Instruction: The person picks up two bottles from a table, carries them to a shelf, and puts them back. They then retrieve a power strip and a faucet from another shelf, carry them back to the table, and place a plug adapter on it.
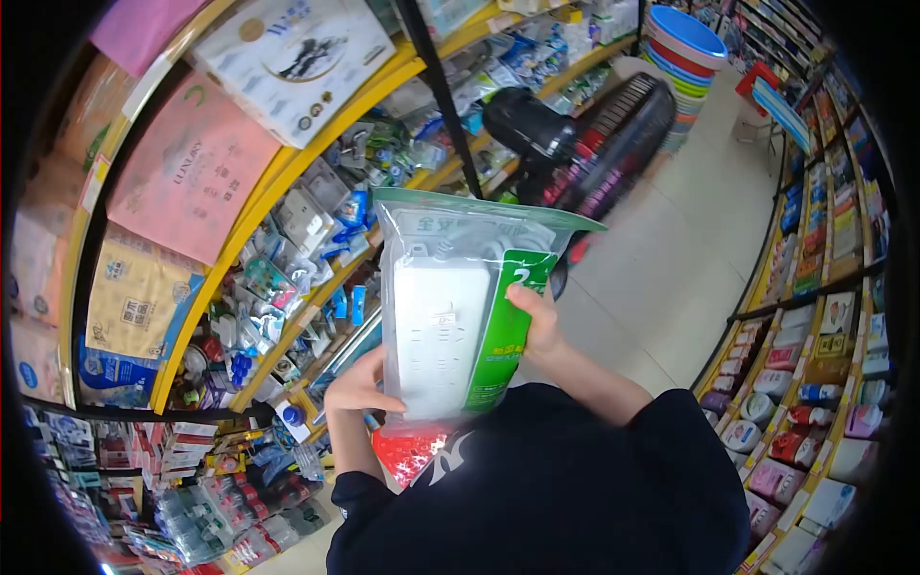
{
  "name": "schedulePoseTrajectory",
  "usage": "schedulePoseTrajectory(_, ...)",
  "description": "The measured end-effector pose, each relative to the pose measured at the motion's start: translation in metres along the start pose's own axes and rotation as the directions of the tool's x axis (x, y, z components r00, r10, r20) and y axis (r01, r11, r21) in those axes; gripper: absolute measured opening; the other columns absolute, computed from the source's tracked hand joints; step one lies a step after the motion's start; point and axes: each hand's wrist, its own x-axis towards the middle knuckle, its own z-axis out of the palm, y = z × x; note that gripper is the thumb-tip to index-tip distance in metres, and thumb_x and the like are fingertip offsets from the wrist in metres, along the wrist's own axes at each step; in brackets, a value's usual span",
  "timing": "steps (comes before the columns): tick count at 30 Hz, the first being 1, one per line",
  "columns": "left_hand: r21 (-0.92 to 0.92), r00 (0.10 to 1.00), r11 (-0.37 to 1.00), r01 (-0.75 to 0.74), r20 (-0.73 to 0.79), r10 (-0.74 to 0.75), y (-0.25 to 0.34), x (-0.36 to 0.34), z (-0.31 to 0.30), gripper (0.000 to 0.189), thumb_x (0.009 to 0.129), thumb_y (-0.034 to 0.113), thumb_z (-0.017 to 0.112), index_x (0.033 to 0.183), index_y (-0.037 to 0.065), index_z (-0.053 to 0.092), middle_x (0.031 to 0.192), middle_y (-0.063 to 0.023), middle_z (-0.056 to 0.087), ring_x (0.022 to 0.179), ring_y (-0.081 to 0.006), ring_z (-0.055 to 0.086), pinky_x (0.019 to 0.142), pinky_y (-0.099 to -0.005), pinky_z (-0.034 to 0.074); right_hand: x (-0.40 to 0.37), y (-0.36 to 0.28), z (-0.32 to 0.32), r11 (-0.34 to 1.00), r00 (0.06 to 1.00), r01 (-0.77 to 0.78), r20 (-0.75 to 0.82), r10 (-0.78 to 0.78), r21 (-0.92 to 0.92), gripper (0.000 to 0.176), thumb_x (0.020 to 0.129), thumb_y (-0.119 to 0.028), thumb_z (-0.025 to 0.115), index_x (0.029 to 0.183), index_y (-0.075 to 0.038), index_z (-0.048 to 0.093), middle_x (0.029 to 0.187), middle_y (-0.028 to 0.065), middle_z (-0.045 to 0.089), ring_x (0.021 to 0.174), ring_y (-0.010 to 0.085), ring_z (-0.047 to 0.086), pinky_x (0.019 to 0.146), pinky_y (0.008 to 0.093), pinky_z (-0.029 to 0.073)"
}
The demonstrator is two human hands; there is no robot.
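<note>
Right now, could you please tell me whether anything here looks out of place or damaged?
The small packaged goods on the yellow-edged shelf at left look untidy, overlapping at mixed angles. The held clear package shows no obvious damage.

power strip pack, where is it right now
In the head view, the power strip pack is near the centre, held between the left hand and the right hand.

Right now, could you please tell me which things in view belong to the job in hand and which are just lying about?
Job in hand:
packaged white power strip
left hand, holding its lower left
right hand, holding its right side

Just about:
pink package
yellow package
stacked basins
</note>
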Motion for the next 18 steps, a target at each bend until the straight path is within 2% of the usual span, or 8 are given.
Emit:
schedulePoseTrajectory(3, -0.042, 1.000, 0.999, 0.031, -0.003, -0.031, 0.007, 0.021, 0.061, 0.070, 0.050, 0.009, 0.071, 0.111, -0.002, 0.039, 0.106, -0.0074, 0.046, 0.098, -0.0143, 0.041, 0.084, -0.0277, 0.031, -0.032, -0.033, -0.025, 0.999, 0.999, 0.028, 0.014, -0.028, 0.042, 0.024, 0.069, -0.011, 0.051, 0.091, -0.001, 0.046, 0.077, 0.0053, 0.052, 0.066, 0.0121, 0.052, 0.057, 0.0225, 0.042)
schedulePoseTrajectory(4, -0.032, 1.000, 0.999, 0.002, 0.003, -0.002, 0.008, 0.028, 0.077, 0.063, 0.052, 0.007, 0.069, 0.108, -0.003, 0.042, 0.102, -0.0078, 0.049, 0.094, -0.0142, 0.044, 0.082, -0.0278, 0.034, -0.044, -0.046, -0.031, 0.996, 0.996, 0.084, 0.003, -0.084, 0.032, 0.023, 0.070, -0.011, 0.049, 0.091, -0.002, 0.046, 0.077, 0.0050, 0.053, 0.064, 0.0114, 0.052, 0.054, 0.0216, 0.041)
schedulePoseTrajectory(7, -0.046, 0.997, 0.999, 0.017, 0.071, -0.014, 0.008, 0.051, 0.116, 0.057, 0.054, 0.007, 0.068, 0.105, -0.003, 0.044, 0.099, -0.0085, 0.051, 0.092, -0.0144, 0.045, 0.080, -0.0276, 0.035, -0.076, -0.074, -0.066, 0.990, 0.989, 0.136, -0.062, -0.133, 0.040, 0.022, 0.070, -0.011, 0.048, 0.091, -0.003, 0.045, 0.077, 0.0054, 0.052, 0.065, 0.0110, 0.052, 0.054, 0.0219, 0.042)
schedulePoseTrajectory(13, 0.066, 0.974, 0.995, -0.080, 0.219, 0.064, 0.023, 0.120, 0.186, 0.053, 0.057, 0.008, 0.066, 0.104, -0.003, 0.044, 0.098, -0.0097, 0.051, 0.091, -0.0155, 0.046, 0.079, -0.0270, 0.035, -0.126, -0.146, -0.111, 0.931, 0.910, 0.363, -0.198, -0.365, -0.045, 0.025, 0.072, -0.013, 0.047, 0.094, -0.004, 0.042, 0.080, 0.0058, 0.052, 0.066, 0.0116, 0.053, 0.055, 0.0235, 0.044)
schedulePoseTrajectory(16, 0.089, 0.952, 0.991, -0.103, 0.297, 0.072, 0.039, 0.161, 0.224, 0.051, 0.060, 0.011, 0.064, 0.105, -0.003, 0.043, 0.099, -0.0100, 0.051, 0.091, -0.0156, 0.046, 0.080, -0.0269, 0.034, -0.144, -0.178, -0.147, 0.872, 0.859, 0.472, -0.155, -0.488, -0.129, 0.045, 0.075, -0.028, 0.041, 0.109, 0.001, 0.039, 0.102, 0.0138, 0.049, 0.092, 0.0215, 0.049, 0.079, 0.0318, 0.039)
schedulePoseTrajectory(18, 0.120, 0.932, 0.985, -0.123, 0.356, 0.073, 0.043, 0.190, 0.245, 0.053, 0.060, 0.011, 0.064, 0.106, -0.003, 0.043, 0.099, -0.0099, 0.050, 0.091, -0.0155, 0.045, 0.080, -0.0269, 0.034, -0.158, -0.202, -0.158, 0.836, 0.802, 0.527, -0.237, -0.549, -0.153, 0.045, 0.075, -0.029, 0.041, 0.108, 0.001, 0.039, 0.101, 0.0133, 0.049, 0.091, 0.0211, 0.050, 0.078, 0.0312, 0.040)
